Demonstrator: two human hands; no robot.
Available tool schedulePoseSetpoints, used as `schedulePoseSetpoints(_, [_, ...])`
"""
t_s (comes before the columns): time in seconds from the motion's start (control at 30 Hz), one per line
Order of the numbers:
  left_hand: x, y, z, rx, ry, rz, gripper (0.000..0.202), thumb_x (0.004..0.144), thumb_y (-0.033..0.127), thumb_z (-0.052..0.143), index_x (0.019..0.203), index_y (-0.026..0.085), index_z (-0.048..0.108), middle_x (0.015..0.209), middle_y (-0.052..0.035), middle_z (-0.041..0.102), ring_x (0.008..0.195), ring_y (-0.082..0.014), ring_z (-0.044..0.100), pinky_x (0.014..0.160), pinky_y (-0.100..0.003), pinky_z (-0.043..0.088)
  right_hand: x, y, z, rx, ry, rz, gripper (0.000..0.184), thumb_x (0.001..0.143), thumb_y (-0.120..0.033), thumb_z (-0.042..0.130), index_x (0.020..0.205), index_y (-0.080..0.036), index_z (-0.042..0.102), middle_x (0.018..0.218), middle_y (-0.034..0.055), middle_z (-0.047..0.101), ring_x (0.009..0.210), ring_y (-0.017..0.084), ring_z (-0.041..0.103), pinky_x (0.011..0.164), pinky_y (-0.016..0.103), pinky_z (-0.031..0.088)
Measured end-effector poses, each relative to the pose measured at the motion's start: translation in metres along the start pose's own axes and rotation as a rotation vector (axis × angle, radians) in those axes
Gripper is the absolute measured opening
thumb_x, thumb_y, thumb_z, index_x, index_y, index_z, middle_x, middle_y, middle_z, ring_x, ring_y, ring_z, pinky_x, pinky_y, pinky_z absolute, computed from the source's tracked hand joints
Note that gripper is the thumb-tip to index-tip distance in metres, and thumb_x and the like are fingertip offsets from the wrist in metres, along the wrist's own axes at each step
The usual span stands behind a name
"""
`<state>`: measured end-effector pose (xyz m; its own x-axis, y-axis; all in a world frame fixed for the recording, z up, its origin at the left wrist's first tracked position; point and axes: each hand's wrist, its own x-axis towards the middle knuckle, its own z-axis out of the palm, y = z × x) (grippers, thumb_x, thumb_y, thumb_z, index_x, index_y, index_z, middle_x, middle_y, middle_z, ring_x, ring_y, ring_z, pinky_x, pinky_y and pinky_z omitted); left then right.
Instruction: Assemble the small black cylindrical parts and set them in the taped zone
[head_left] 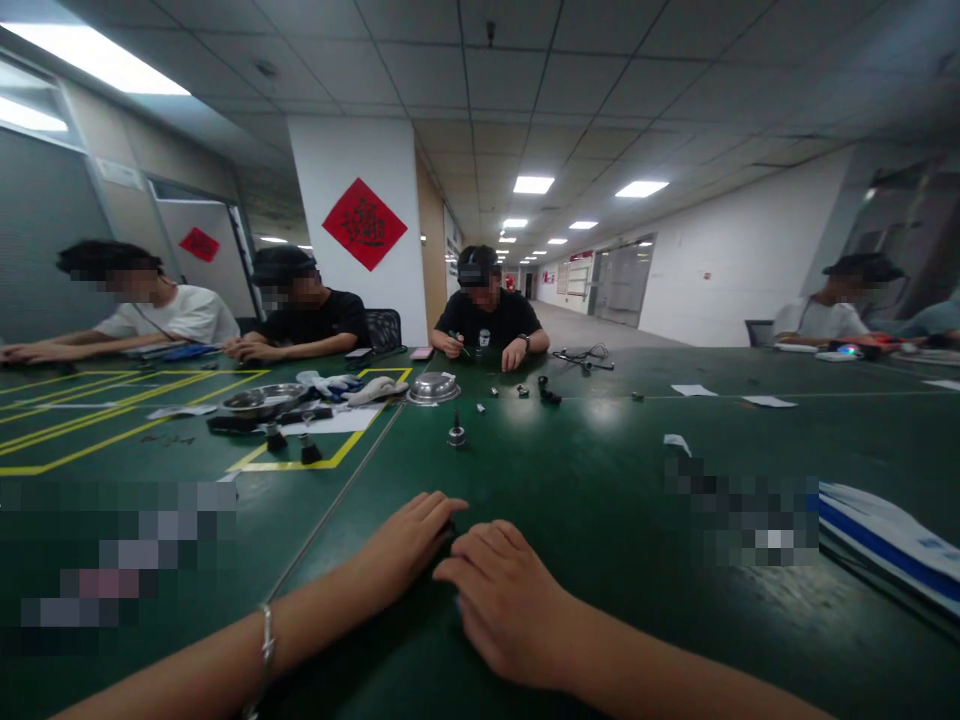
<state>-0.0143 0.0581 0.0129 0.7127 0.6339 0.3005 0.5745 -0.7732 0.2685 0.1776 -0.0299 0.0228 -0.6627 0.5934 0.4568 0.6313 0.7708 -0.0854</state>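
Both hands are close together over the near part of the green table. My left hand, with a silver bracelet at the wrist, has its fingers bent and held together; a small dark thing shows at its fingertips and I cannot make out its kind. Beside it, my right hand is curled with the knuckles up, and whatever lies under its fingers is hidden. Beyond the hands, a small metal part with an upright dark stem stands on the table.
A metal bowl, gloves and dark brush-like pieces lie ahead left. An upturned metal bowl and small parts sit further off. A blue-white packet lies right. A person works opposite; others sit at both sides.
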Motion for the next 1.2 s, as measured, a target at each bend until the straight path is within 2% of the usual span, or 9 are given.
schedulePoseSetpoints(0.1, [-0.014, 0.019, 0.002, -0.245, 0.08, -0.06, 0.038, 0.086, 0.019, 0.045, 0.123, 0.025, 0.045, 0.109, -0.0067, 0.059, 0.101, -0.0207, 0.055, 0.091, -0.035, 0.044, 0.001, 0.0, 0.003, 0.046, 0.073, 0.104, 0.026, 0.081, -0.014, 0.049, 0.108, -0.017, 0.048, 0.107, 0.0079, 0.053, 0.102, 0.022, 0.045, 0.091, 0.038, 0.034])
schedulePoseSetpoints(0.23, [-0.019, 0.036, 0.003, -0.534, 0.107, -0.119, 0.029, 0.084, 0.018, 0.047, 0.112, 0.023, 0.049, 0.109, -0.0057, 0.06, 0.104, -0.0204, 0.055, 0.092, -0.033, 0.045, 0.002, 0.005, 0.008, 0.117, 0.073, 0.122, 0.031, 0.079, -0.013, 0.055, 0.109, -0.019, 0.045, 0.108, 0.0066, 0.051, 0.101, 0.021, 0.046, 0.088, 0.037, 0.038])
schedulePoseSetpoints(0.4, [-0.022, 0.049, -0.001, -0.633, 0.111, -0.135, 0.028, 0.084, 0.018, 0.049, 0.111, 0.023, 0.048, 0.111, -0.0063, 0.058, 0.106, -0.0201, 0.054, 0.094, -0.034, 0.043, 0.004, 0.007, 0.015, 0.309, 0.101, 0.108, 0.043, 0.078, -0.004, 0.053, 0.116, -0.02, 0.041, 0.111, 0.0062, 0.048, 0.098, 0.018, 0.049, 0.086, 0.032, 0.043])
schedulePoseSetpoints(0.57, [-0.026, 0.045, -0.001, -0.69, 0.093, -0.147, 0.038, 0.086, 0.022, 0.047, 0.123, 0.022, 0.037, 0.116, -0.0074, 0.054, 0.11, -0.0199, 0.052, 0.096, -0.036, 0.041, 0.009, 0.005, 0.014, 0.369, 0.139, 0.139, 0.036, 0.078, -0.001, 0.05, 0.11, -0.018, 0.045, 0.105, 0.006, 0.048, 0.095, 0.017, 0.05, 0.084, 0.03, 0.043])
schedulePoseSetpoints(0.7, [-0.027, 0.037, 0.007, -0.634, 0.12, -0.167, 0.047, 0.084, 0.013, 0.044, 0.127, 0.022, 0.028, 0.115, -0.0083, 0.053, 0.11, -0.0196, 0.052, 0.099, -0.039, 0.039, 0.012, 0.009, 0.016, 0.339, 0.155, 0.235, 0.02, 0.081, -0.004, 0.051, 0.096, -0.017, 0.049, 0.091, 0.0035, 0.049, 0.081, 0.015, 0.051, 0.074, 0.028, 0.044])
schedulePoseSetpoints(0.83, [-0.028, 0.027, 0.008, -0.479, 0.166, -0.174, 0.042, 0.078, 0.008, 0.048, 0.118, 0.017, 0.04, 0.115, -0.0106, 0.053, 0.108, -0.0221, 0.052, 0.097, -0.042, 0.041, 0.013, 0.017, 0.017, 0.304, 0.128, 0.298, 0.015, 0.083, -0.007, 0.053, 0.094, -0.018, 0.053, 0.088, 0.0026, 0.052, 0.079, 0.015, 0.053, 0.073, 0.027, 0.043])
schedulePoseSetpoints(0.93, [-0.028, 0.021, 0.003, -0.332, 0.135, -0.175, 0.03, 0.079, 0.014, 0.052, 0.11, 0.016, 0.049, 0.108, -0.0105, 0.056, 0.103, -0.0233, 0.054, 0.093, -0.042, 0.044, 0.012, 0.02, 0.016, 0.278, 0.083, 0.291, 0.012, 0.085, -0.012, 0.054, 0.095, -0.018, 0.055, 0.087, 0.0025, 0.053, 0.078, 0.015, 0.054, 0.072, 0.027, 0.043])
schedulePoseSetpoints(1.0, [-0.028, 0.019, 0.001, -0.265, 0.124, -0.175, 0.031, 0.08, 0.018, 0.054, 0.111, 0.016, 0.05, 0.109, -0.0109, 0.056, 0.104, -0.024, 0.053, 0.094, -0.042, 0.043, 0.012, 0.02, 0.015, 0.271, 0.084, 0.273, 0.012, 0.087, -0.014, 0.052, 0.098, -0.018, 0.055, 0.088, 0.0036, 0.054, 0.079, 0.016, 0.055, 0.072, 0.028, 0.044])
schedulePoseSetpoints(1.2, [-0.027, 0.015, 0.002, -0.11, 0.153, -0.098, 0.044, 0.079, 0.017, 0.056, 0.122, 0.016, 0.047, 0.124, -0.0104, 0.054, 0.119, -0.0246, 0.046, 0.104, -0.044, 0.035, 0.013, 0.016, 0.017, 0.27, 0.263, 0.287, 0.025, 0.091, -0.014, 0.036, 0.113, -0.017, 0.048, 0.097, 0.0079, 0.052, 0.085, 0.018, 0.054, 0.076, 0.03, 0.045])
